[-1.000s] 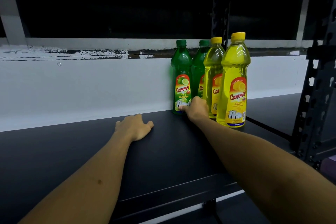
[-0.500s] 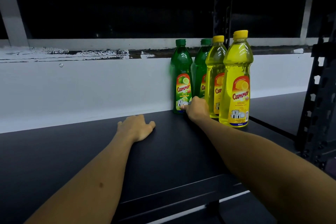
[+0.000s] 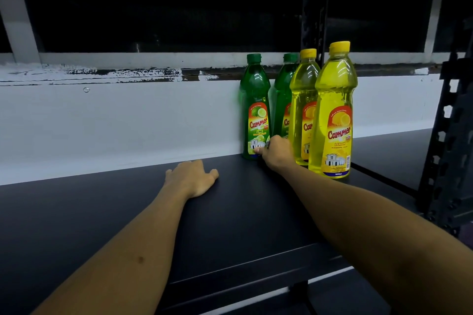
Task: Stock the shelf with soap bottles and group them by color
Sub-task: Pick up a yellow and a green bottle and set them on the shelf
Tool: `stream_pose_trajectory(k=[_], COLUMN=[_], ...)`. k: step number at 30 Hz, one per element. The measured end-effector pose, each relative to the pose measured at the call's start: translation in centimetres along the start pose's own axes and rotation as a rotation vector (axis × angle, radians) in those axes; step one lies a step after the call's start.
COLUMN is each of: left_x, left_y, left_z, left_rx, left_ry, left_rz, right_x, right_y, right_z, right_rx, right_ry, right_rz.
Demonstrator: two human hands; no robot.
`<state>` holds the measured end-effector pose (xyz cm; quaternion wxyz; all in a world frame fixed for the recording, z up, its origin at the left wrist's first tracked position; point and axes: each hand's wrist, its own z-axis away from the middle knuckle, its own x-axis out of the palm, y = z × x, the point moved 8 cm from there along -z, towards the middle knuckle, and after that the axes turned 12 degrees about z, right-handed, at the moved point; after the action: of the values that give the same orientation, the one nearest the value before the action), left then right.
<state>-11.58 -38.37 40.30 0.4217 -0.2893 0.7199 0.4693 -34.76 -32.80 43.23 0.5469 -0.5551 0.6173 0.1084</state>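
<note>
Soap bottle, green (image 3: pixel 256 110), stands at the shelf's (image 3: pixel 128 212) far edge with the right hand's fingers (image 3: pixel 259 150) pinching its base; left hand (image 3: pixel 192 178) rests flat, released. 2 green bottles stand left of 2 yellow (image 3: pixel 334 112), grouped; more stocking probably remains.

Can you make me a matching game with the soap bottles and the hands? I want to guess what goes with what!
Things:
1. front lemon bottle
2. left lime bottle
3. left hand
4. right hand

Matches:
A. rests flat on the black shelf
B. green cap, by the white wall
C. touches a green bottle's base
D. yellow cap, nearest the camera

Pairs: 1-D, 2-B, 3-A, 4-C
</note>
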Motion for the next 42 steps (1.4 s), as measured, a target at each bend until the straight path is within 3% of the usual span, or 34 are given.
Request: stream_pose_trajectory(k=[14,22,28,37,42], left_x=[0.0,-0.7,-1.2,-3.1,-4.1], left_y=[-0.1,0.2,0.2,1.1,1.7], left_z=[0.1,2.4,6.7,15.3,20.1], left_rx=[0.015,0.040,0.039,0.071,0.098], left_ry=[-0.012,-0.001,-0.042,-0.051,-0.019], left_rz=[0.008,0.049,0.066,0.068,0.077], right_x=[0.1,-1.7,-4.1,-6.1,-7.4], right_y=[0.2,0.9,1.2,1.3,1.6], right_z=[0.4,4.1,8.8,16.7,22.0], right_rx=[-0.008,-0.082,-0.205,-0.342,-0.360], right_ry=[-0.001,-0.026,-0.045,-0.210,-0.062], right_rz=[-0.053,0.035,0.096,0.246,0.325])
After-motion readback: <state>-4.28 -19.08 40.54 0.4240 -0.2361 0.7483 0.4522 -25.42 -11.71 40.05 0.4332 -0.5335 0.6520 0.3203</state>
